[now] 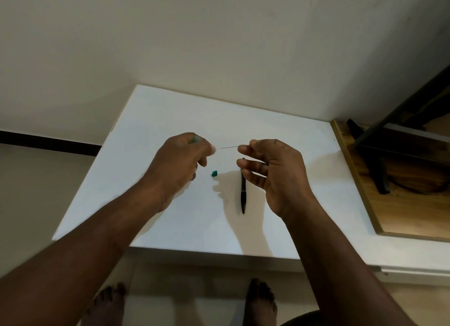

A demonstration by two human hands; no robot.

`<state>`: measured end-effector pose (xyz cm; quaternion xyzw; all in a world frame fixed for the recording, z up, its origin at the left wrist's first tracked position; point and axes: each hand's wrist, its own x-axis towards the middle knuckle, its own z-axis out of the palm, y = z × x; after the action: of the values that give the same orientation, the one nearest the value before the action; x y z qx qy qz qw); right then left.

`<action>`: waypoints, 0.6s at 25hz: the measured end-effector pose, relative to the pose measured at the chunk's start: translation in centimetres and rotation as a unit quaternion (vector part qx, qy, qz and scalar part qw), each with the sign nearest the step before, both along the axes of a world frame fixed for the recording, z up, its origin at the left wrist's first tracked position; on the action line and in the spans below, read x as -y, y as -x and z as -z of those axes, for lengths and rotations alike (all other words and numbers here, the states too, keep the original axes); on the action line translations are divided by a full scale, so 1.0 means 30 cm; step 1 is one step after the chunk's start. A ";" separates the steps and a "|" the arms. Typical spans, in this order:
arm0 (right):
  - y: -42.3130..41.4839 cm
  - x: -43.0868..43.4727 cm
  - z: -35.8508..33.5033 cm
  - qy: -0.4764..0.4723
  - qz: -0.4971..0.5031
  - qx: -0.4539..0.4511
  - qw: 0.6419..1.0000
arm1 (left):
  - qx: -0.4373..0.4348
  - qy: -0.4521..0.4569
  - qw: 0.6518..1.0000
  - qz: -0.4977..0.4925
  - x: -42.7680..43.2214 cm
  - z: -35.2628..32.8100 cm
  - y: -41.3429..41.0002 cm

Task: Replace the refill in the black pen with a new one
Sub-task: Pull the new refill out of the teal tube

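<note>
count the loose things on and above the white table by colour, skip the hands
black: 1, the pen lying on the table
green: 2, the small block on the table and a green piece gripped in the left hand
dark grey: 1, the thin refill pinched by the right hand
total: 4

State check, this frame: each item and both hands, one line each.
left hand: curled round a teal item, mostly hidden
right hand: pinches the refill
refill: thin, held about level, free end toward left hand
pen: lies flat on table, in neither hand
green piece: loose on table, left of pen, apart from it
</note>
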<state>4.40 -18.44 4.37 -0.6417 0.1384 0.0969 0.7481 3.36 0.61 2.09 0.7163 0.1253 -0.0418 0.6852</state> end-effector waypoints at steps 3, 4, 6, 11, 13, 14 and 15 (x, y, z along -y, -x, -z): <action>0.002 -0.003 -0.002 0.012 -0.005 0.000 1.000 | -0.007 -0.009 0.999 0.030 0.005 0.006 0.006; 0.003 -0.004 -0.003 0.018 -0.008 0.000 1.000 | -0.005 -0.007 0.999 0.033 0.006 0.008 0.007; 0.005 -0.007 -0.004 0.027 -0.015 -0.001 1.000 | 0.001 -0.017 0.999 0.028 0.010 0.012 0.006; 0.007 -0.013 -0.007 0.043 -0.014 -0.002 0.999 | 0.008 -0.035 0.999 0.019 0.012 0.019 0.007; 0.003 -0.014 -0.009 0.040 -0.004 -0.013 0.999 | -0.002 -0.013 1.000 0.007 0.009 0.018 0.006; 0.002 -0.014 -0.010 0.036 -0.001 -0.025 0.999 | -0.009 0.005 1.000 -0.002 0.007 0.018 0.005; 0.001 -0.013 -0.009 0.031 -0.004 -0.037 0.999 | -0.016 0.022 1.000 -0.008 0.005 0.018 0.004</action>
<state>4.38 -18.05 4.65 -0.6610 0.1667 0.1192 0.7218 3.23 0.45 1.53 0.6993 0.1411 -0.0499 0.6990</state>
